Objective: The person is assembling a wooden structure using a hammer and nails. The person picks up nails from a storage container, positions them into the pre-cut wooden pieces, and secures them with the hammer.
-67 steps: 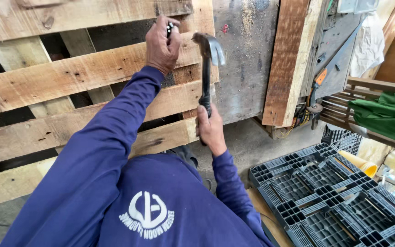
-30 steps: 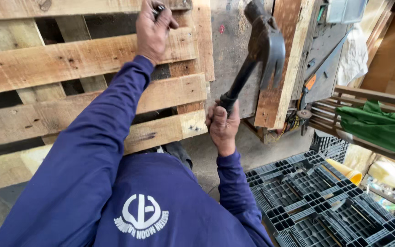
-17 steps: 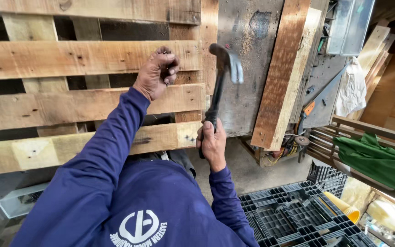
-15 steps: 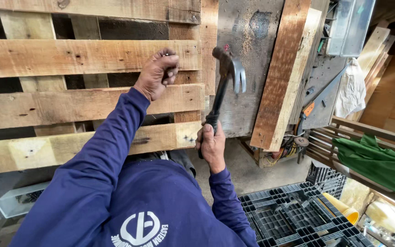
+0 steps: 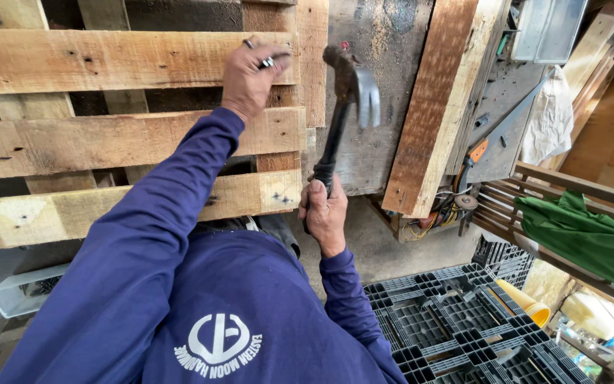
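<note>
At the centre of the frame the right hand (image 5: pixel 325 213) is closed around the handle of a hammer (image 5: pixel 344 99) — its head raised just right of the nails (image 5: pixel 264 60) pinched in the left hand (image 5: pixel 250 78) against the wooden pallet (image 5: pixel 108 142) beyond.

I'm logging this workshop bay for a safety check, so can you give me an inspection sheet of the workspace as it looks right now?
Surface: weathered wooden slat pallet, standing on edge; nail holes in its boards.
Job's things: black-handled steel claw hammer, raised beside the pallet's end; small metal nails, pinched against the top slat.
Clutter: black plastic grid crates; green cloth draped on a wooden rack; yellow cone.
Grippers: left hand fingers hold the nails; right hand grips the hammer handle.
Cables: tangled coloured wires under the leaning plank.
Surroundings: orange-handled handsaw hanging on a grey panel.
</note>
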